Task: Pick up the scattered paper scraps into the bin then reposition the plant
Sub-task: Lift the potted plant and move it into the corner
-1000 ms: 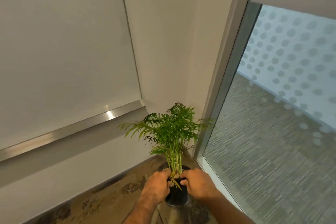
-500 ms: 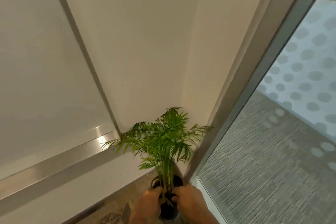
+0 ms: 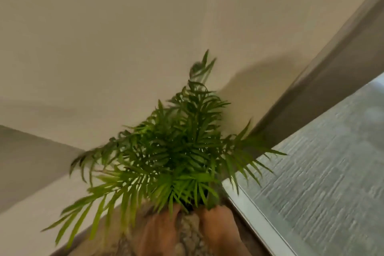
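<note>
plant [image 3: 176,158] stands in the corner where the pale wall [image 3: 124,37] meets the grey window frame [image 3: 332,81], its stems upright and its fronds fanning out against both, with bare speckled floor [image 3: 190,233] only on the near side. left hand [image 3: 160,233] and right hand [image 3: 218,228] reach in at its base from either side, but blur and leaves hide the fingers, so i cannot tell whether they grip. no writing is readable.

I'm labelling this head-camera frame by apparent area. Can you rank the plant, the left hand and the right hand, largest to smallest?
1. Plant, by far the largest.
2-3. Left hand and right hand: they look alike, both blurred and cut off by the frame edge, so I won't rank them.
</note>
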The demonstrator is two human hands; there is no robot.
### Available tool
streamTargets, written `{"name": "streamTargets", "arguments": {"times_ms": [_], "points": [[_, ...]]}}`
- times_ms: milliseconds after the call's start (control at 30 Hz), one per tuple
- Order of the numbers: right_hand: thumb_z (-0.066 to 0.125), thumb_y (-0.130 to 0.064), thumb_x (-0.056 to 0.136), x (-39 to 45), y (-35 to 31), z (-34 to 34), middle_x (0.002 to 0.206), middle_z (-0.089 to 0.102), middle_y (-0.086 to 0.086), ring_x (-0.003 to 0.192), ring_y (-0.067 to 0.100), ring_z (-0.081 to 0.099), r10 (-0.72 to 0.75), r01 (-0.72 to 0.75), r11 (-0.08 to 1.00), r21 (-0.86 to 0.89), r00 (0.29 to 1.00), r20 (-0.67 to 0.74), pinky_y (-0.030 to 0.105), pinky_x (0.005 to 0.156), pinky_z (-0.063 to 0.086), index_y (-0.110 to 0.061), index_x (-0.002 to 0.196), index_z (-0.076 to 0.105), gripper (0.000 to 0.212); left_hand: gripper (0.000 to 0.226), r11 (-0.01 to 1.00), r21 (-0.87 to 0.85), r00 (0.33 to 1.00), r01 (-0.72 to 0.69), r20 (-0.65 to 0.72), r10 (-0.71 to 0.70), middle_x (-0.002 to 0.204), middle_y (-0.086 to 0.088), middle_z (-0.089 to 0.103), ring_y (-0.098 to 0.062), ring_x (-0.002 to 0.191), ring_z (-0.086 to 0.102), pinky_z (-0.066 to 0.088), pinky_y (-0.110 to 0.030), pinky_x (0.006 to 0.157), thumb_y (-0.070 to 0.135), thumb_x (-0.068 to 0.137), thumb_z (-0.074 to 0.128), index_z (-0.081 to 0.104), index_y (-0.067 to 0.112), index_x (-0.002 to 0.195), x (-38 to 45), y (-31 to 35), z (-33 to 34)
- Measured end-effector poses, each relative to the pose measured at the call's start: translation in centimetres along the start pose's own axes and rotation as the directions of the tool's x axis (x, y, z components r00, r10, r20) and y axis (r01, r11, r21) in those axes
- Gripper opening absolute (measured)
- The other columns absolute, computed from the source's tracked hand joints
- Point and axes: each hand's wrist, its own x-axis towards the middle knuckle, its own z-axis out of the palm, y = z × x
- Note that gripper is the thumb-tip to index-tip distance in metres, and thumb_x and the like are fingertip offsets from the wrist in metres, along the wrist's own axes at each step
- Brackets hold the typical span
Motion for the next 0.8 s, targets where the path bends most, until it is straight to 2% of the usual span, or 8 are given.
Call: {"name": "streamTargets", "arguments": {"times_ms": [67,133,167,333,467,600,700,800], "points": [[0.038,-0.037,0.082,2.5,1.5,2.4,0.105,0.069,0.007,0.097,0.037,0.063,-0.003,0.004,1.0,0.005,1.0,-0.026,0.036,0.069,0.043,-0.023,0.108,0.064,0.039,0.033,0.998,-0.067,0.999,-0.015,0.039,0.018,0.116,0.01,0.064,-0.013,0.085,0.065,0.053,-0.025,0.07,0.025,0.096,0.045,0.078,0.021,0.098,1.7,-1.2,2.8],[0.046,-0.031,0.085,4.7,3.2,6.1,0.103,0.07,0.007,0.095,0.036,0.064,0.029,-0.028,0.999,0.024,0.999,-0.039,0.034,0.066,0.04,-0.022,0.105,0.067,0.03,0.034,0.99,-0.096,0.98,0.103,0.178,-0.085,0.123,0.002,0.066,-0.021,0.104,0.064,0.047,-0.029,0.087,0.021,0.095,0.048,0.065,0.029,0.123,3.0,-2.5,7.3],[0.049,-0.028,0.086,6.2,3.9,7.8,0.106,0.07,0.008,0.096,0.035,0.064,0.034,-0.033,0.999,0.024,0.998,-0.044,0.034,0.07,0.043,-0.022,0.108,0.069,0.03,0.037,0.976,-0.135,0.962,0.17,0.235,-0.135,0.119,-0.005,0.069,-0.027,0.107,0.064,0.048,-0.033,0.088,0.019,0.092,0.052,0.062,0.03,0.126,3.4,-3.4,9.5],[0.049,-0.019,0.085,12.9,7.6,15.5,0.111,0.069,0.013,0.1,0.036,0.063,0.046,-0.047,0.999,-0.005,0.993,-0.113,0.038,0.079,0.049,-0.019,0.118,0.067,0.038,0.032,0.978,-0.099,0.975,0.184,0.143,-0.169,0.112,-0.026,0.068,-0.044,0.094,0.065,0.054,-0.048,0.082,0.009,0.089,0.057,0.067,0.01,0.12,6.6,-6.5,17.7],[0.046,-0.022,0.087,17.5,9.6,19.7,0.108,0.07,0.01,0.1,0.036,0.063,0.016,-0.026,0.998,-0.054,0.983,-0.181,0.035,0.073,0.046,-0.022,0.118,0.067,0.038,0.03,0.967,-0.097,0.968,0.237,0.106,-0.227,0.111,-0.019,0.069,-0.039,0.099,0.065,0.054,-0.046,0.086,0.014,0.089,0.055,0.069,0.013,0.115,9.3,-9.4,23.1],[0.048,-0.023,0.088,19.2,11.1,22.2,0.107,0.07,0.01,0.098,0.035,0.062,0.001,-0.027,0.993,-0.113,0.975,-0.223,0.035,0.069,0.04,-0.021,0.113,0.069,0.033,0.032,0.966,-0.11,0.972,0.234,0.064,-0.228,0.128,-0.019,0.06,-0.04,0.109,0.06,0.053,-0.045,0.09,0.015,0.091,0.056,0.065,0.015,0.122,10.6,-10.9,26.6],[0.052,-0.022,0.087,19.6,11.3,23.1,0.103,0.069,0.014,0.096,0.039,0.063,0.027,-0.046,0.996,-0.079,0.973,-0.229,0.037,0.071,0.045,-0.018,0.111,0.071,0.031,0.029,0.982,-0.107,0.987,0.156,0.051,-0.151,0.115,-0.021,0.066,-0.043,0.098,0.063,0.055,-0.047,0.082,0.011,0.09,0.056,0.068,0.016,0.116,10.4,-11.5,27.6],[0.053,-0.015,0.087,19.8,11.3,23.8,0.104,0.07,0.016,0.099,0.039,0.063,0.079,-0.079,0.997,0.007,0.976,-0.203,0.039,0.076,0.048,-0.01,0.105,0.072,0.026,0.034,0.984,-0.083,0.986,0.155,0.079,-0.149,0.127,-0.021,0.06,-0.042,0.113,0.057,0.047,-0.046,0.097,0.011,0.09,0.054,0.064,0.01,0.123,10.5,-12.6,28.7]]}}
